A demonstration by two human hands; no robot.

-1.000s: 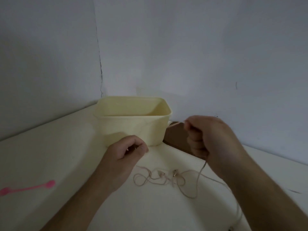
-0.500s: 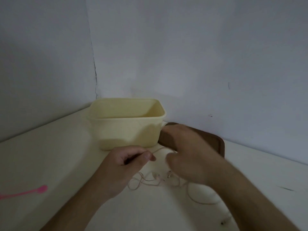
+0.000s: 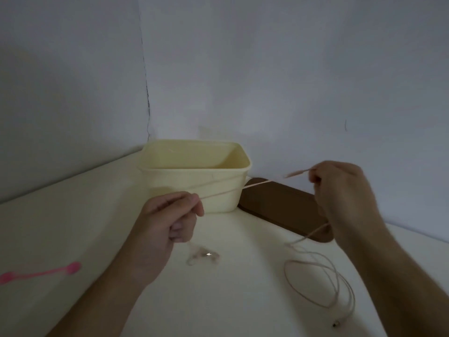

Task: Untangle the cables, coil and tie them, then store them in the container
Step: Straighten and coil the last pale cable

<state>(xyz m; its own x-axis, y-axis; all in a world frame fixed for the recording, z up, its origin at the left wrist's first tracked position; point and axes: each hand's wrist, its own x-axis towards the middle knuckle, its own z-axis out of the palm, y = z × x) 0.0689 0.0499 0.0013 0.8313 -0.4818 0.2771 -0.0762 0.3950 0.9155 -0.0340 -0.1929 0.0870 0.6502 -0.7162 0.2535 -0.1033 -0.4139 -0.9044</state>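
Both hands pinch the cable, stretched taut between the left hand and right hand before the tub. Its slack loops on the table beneath the right hand.

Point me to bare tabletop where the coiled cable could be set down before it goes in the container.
Free: the stretch between the pink tie and the left hand, in front of the container. Also the strip between the earbuds and the loose cable. Crowded: right side, with cable loops, plug, brown lid and right hand.
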